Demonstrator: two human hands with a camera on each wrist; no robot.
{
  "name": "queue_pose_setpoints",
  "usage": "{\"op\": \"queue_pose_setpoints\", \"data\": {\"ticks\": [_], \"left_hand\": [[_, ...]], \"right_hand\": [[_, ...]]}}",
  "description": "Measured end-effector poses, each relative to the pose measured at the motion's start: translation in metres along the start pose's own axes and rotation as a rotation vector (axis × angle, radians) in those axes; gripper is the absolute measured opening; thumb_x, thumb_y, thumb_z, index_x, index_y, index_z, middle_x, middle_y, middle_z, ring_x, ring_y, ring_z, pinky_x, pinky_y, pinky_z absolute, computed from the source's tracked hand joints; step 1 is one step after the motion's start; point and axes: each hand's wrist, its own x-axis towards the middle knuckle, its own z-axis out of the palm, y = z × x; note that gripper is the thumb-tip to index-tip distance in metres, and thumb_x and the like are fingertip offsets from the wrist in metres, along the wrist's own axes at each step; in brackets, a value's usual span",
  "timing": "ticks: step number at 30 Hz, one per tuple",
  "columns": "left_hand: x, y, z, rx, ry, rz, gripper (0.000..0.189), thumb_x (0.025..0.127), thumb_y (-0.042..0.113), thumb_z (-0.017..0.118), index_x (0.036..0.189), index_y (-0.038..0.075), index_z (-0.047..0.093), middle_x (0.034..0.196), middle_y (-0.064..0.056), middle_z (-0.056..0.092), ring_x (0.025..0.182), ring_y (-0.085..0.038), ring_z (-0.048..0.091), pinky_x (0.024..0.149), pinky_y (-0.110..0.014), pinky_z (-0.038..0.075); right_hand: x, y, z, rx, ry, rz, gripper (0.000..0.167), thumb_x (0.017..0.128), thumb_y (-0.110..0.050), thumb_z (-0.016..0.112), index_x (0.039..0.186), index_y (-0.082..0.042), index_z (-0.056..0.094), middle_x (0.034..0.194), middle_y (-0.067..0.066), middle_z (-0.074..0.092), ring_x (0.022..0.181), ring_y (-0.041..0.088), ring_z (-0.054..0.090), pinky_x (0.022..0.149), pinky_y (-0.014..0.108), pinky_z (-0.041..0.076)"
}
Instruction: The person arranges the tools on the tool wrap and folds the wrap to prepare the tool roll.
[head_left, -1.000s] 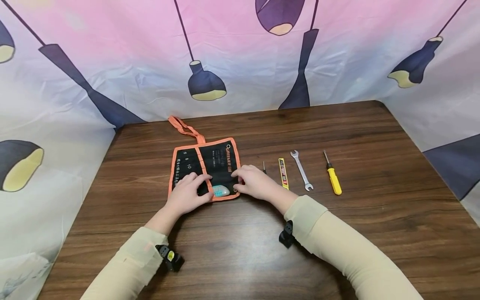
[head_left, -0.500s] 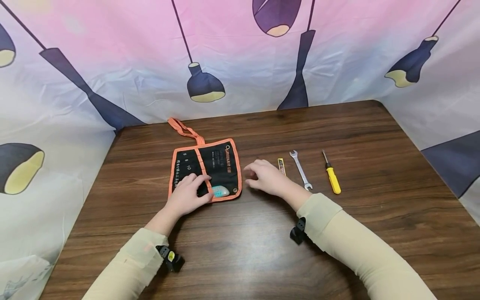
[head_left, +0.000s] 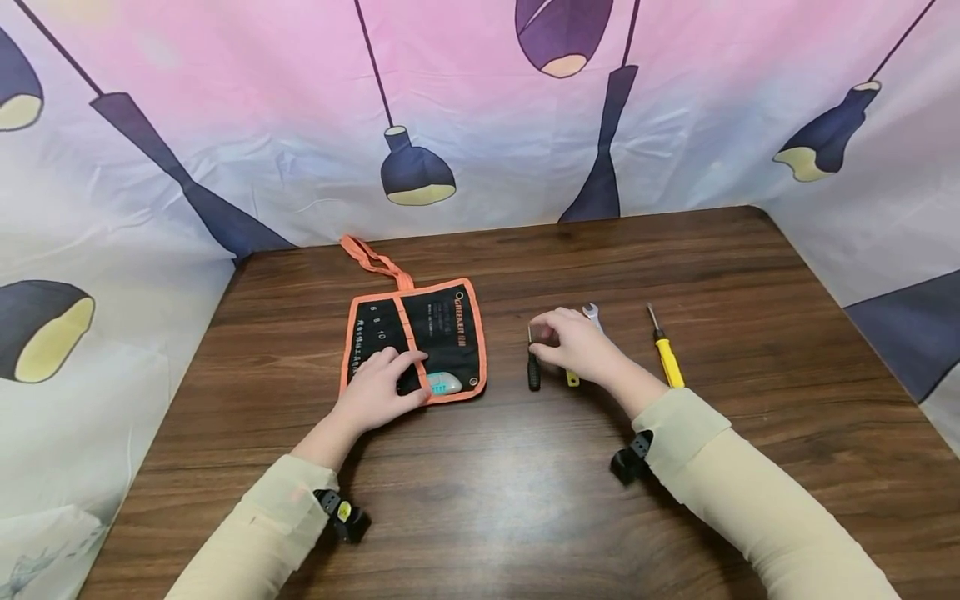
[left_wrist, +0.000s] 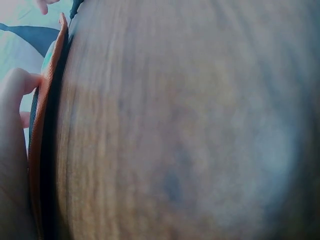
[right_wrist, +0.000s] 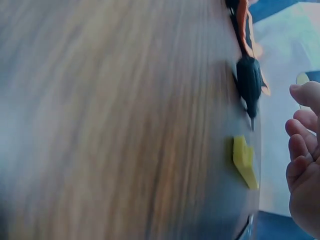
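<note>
My left hand (head_left: 378, 390) rests on a black tool pouch (head_left: 444, 329) with orange edging, its thumb near the lower edge. A rounded grey-and-teal object (head_left: 444, 383) shows at a pouch pocket beside that thumb. My right hand (head_left: 577, 343) hovers over the tools with loosely bent fingers, holding nothing. Just left of its fingertips lies a small black-handled screwdriver (head_left: 534, 373). Beneath the palm, mostly hidden, is a yellow flat strip (head_left: 573, 378). In the right wrist view, the black screwdriver (right_wrist: 248, 82) and yellow strip (right_wrist: 243, 161) lie on the table, apart from the fingers.
An open-end wrench (head_left: 592, 313), partly covered by the right hand, lies behind it. Further right is a yellow-handled screwdriver (head_left: 667, 358). An orange strap (head_left: 375, 258) runs from the pouch towards the back of the wooden table (head_left: 480, 500). Printed cloth (head_left: 300, 150) hangs behind.
My right hand has left the pouch's right edge and moved right, over the tools. The black screwdriver's handle has come into view. My left hand stays on the pouch.
</note>
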Motion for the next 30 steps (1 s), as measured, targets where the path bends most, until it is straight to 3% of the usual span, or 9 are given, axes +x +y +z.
{"op": "queue_pose_setpoints", "data": {"ticks": [22,30], "left_hand": [[0.000,0.001,0.000,-0.053,0.001,-0.025,0.051,0.079,0.047,0.065,0.120,0.016,0.058,0.098,-0.005,0.054,0.091,-0.022,0.049,0.080,-0.044,0.039],[0.000,0.000,0.000,-0.020,0.005,-0.004,0.054,0.080,0.046,0.063,0.126,0.020,0.057,0.088,-0.002,0.048,0.078,-0.019,0.043,0.070,-0.036,0.035]], "right_hand": [[-0.027,0.047,-0.037,-0.003,0.116,0.091,0.040,0.085,-0.021,0.068,0.117,0.002,0.062,0.090,0.008,0.058,0.082,0.022,0.055,0.076,0.039,0.041],[-0.038,0.062,-0.047,-0.009,0.117,0.138,0.034,0.087,-0.020,0.065,0.114,0.000,0.063,0.093,0.009,0.057,0.084,0.024,0.054,0.075,0.039,0.042]]}}
